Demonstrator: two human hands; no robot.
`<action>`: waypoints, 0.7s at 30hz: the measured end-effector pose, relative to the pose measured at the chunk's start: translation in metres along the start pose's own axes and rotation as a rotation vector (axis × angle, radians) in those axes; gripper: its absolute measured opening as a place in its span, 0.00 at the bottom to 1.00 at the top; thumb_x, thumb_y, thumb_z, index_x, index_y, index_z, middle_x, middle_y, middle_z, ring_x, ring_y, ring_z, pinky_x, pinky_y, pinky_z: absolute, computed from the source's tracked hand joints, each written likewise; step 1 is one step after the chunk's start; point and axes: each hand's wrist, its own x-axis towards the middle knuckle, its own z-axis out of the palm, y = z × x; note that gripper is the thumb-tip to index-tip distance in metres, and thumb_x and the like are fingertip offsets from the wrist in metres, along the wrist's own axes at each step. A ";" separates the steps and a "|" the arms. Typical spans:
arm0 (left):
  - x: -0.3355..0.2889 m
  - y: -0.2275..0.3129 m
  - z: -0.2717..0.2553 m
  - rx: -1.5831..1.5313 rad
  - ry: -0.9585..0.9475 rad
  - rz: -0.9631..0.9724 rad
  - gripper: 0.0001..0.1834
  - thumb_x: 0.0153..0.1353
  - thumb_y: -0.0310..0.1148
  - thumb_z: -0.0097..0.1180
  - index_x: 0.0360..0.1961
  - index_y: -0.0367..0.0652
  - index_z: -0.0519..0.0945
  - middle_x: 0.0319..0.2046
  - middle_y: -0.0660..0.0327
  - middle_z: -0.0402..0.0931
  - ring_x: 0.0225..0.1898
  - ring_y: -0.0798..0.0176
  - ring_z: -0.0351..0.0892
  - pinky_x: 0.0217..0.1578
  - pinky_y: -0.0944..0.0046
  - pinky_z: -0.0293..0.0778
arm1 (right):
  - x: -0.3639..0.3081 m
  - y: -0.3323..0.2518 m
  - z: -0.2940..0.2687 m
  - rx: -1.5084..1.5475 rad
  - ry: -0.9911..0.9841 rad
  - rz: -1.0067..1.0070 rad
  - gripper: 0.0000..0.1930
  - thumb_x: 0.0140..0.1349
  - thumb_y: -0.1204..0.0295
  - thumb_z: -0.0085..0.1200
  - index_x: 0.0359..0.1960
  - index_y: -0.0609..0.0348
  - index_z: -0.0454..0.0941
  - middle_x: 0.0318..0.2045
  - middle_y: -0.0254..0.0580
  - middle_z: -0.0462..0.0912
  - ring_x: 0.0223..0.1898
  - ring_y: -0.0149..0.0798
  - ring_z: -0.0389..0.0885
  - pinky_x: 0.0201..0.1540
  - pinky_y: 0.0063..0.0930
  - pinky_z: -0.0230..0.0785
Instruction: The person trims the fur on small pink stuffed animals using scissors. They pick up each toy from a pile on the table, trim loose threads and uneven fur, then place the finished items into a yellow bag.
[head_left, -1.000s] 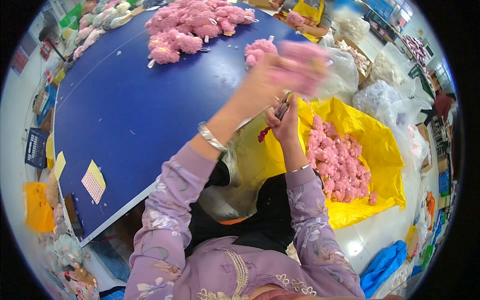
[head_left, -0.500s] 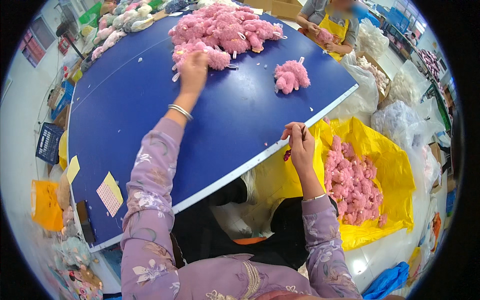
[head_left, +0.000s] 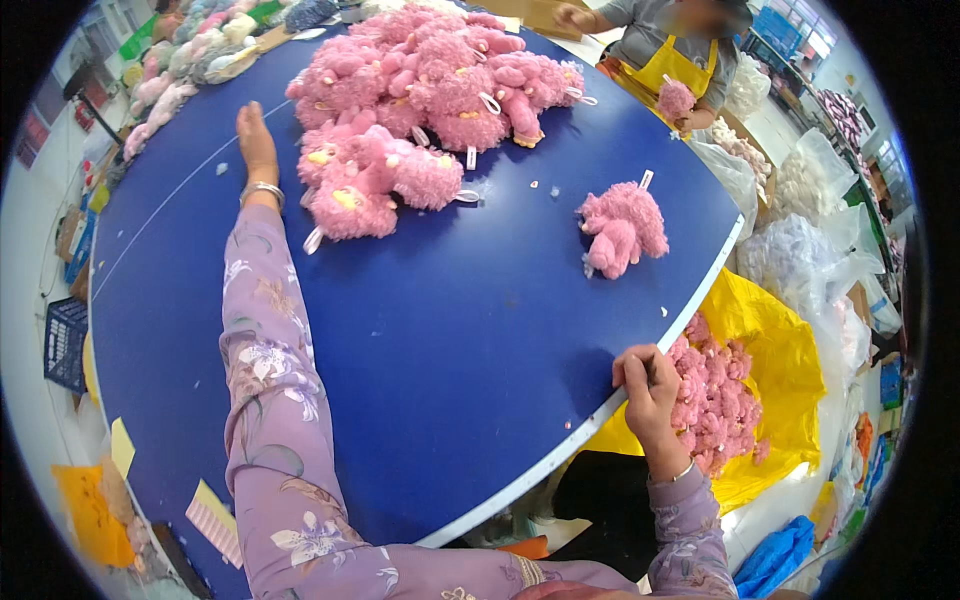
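On the blue worktop (head_left: pixel 450 350), one pink plush toy (head_left: pixel 628 228) lies slantwise, its long axis running toward the white tag (head_left: pixel 646 180), far and rightward. The left hand (head_left: pixel 257 142), fingers straight and empty, is beside the plush heap (head_left: pixel 430 85); the right hand (head_left: pixel 650 388) is curled, its content I cannot tell.

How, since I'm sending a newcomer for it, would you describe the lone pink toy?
On the blue table, find the pink pile. Go right of it, to the spot beyond the right hand. The toy there is fluffy, with a white tag, and lies alone, touching none of the others.
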 end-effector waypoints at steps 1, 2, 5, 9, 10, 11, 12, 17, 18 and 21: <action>0.007 -0.004 0.011 -0.033 0.026 -0.017 0.38 0.67 0.56 0.42 0.62 0.30 0.65 0.62 0.45 0.64 0.64 0.51 0.62 0.64 0.59 0.55 | 0.000 0.002 0.000 0.009 0.011 0.001 0.07 0.64 0.80 0.43 0.28 0.64 0.72 0.19 0.34 0.74 0.21 0.25 0.69 0.24 0.19 0.60; 0.014 -0.007 0.020 -0.066 0.054 -0.033 0.37 0.67 0.56 0.40 0.62 0.31 0.65 0.62 0.45 0.63 0.64 0.51 0.61 0.64 0.58 0.55 | -0.001 0.003 0.001 0.022 0.021 0.001 0.07 0.64 0.81 0.43 0.28 0.64 0.72 0.20 0.35 0.74 0.21 0.25 0.69 0.24 0.19 0.60; 0.015 0.000 0.054 -0.167 -0.053 -0.151 0.36 0.67 0.56 0.41 0.64 0.36 0.64 0.63 0.49 0.62 0.64 0.53 0.62 0.63 0.58 0.56 | -0.005 0.002 0.001 0.014 0.066 0.018 0.07 0.64 0.81 0.42 0.28 0.64 0.72 0.20 0.36 0.75 0.20 0.26 0.69 0.23 0.20 0.60; 0.040 -0.020 0.077 -0.281 -0.490 -0.130 0.34 0.65 0.55 0.45 0.62 0.38 0.68 0.60 0.53 0.68 0.58 0.60 0.69 0.58 0.63 0.63 | -0.001 0.004 0.003 0.003 0.028 -0.029 0.07 0.64 0.80 0.43 0.29 0.64 0.72 0.20 0.37 0.74 0.19 0.27 0.69 0.23 0.20 0.60; 0.035 -0.021 0.084 -0.256 -0.611 -0.099 0.33 0.65 0.54 0.46 0.61 0.37 0.70 0.58 0.54 0.70 0.56 0.62 0.71 0.57 0.64 0.65 | -0.001 0.005 0.003 0.002 0.034 -0.018 0.07 0.64 0.80 0.43 0.29 0.64 0.72 0.20 0.37 0.74 0.20 0.27 0.69 0.23 0.20 0.60; 0.026 -0.018 0.089 -0.262 -0.666 -0.184 0.32 0.65 0.53 0.47 0.60 0.37 0.71 0.56 0.55 0.71 0.54 0.63 0.72 0.56 0.65 0.67 | -0.003 0.002 0.004 0.002 0.040 -0.004 0.07 0.64 0.80 0.43 0.29 0.64 0.72 0.20 0.37 0.74 0.20 0.27 0.69 0.23 0.20 0.60; 0.016 -0.011 0.093 -0.265 -0.719 -0.261 0.31 0.65 0.53 0.47 0.59 0.38 0.72 0.55 0.56 0.73 0.53 0.64 0.73 0.54 0.66 0.68 | -0.003 0.001 0.004 0.007 0.047 0.002 0.07 0.64 0.80 0.42 0.29 0.64 0.72 0.20 0.37 0.74 0.20 0.27 0.69 0.23 0.20 0.59; -0.019 0.012 0.102 -0.351 -0.935 -0.399 0.25 0.66 0.48 0.48 0.55 0.40 0.76 0.49 0.63 0.77 0.46 0.69 0.76 0.48 0.68 0.73 | 0.001 0.000 0.003 -0.007 0.026 0.001 0.07 0.66 0.80 0.42 0.29 0.64 0.72 0.20 0.35 0.74 0.21 0.26 0.69 0.24 0.20 0.59; -0.032 0.018 0.109 -0.388 -0.986 -0.389 0.25 0.66 0.47 0.48 0.55 0.40 0.76 0.49 0.63 0.77 0.46 0.69 0.76 0.47 0.68 0.73 | 0.002 -0.002 0.002 -0.013 0.023 -0.002 0.07 0.66 0.80 0.43 0.30 0.64 0.72 0.21 0.35 0.74 0.21 0.26 0.69 0.24 0.20 0.59; -0.073 0.044 0.105 -0.284 -1.031 -0.255 0.26 0.67 0.44 0.49 0.59 0.37 0.71 0.56 0.60 0.71 0.57 0.67 0.69 0.60 0.67 0.62 | 0.001 0.000 0.002 0.027 0.032 0.008 0.08 0.67 0.77 0.43 0.30 0.64 0.73 0.21 0.34 0.74 0.22 0.25 0.69 0.26 0.19 0.60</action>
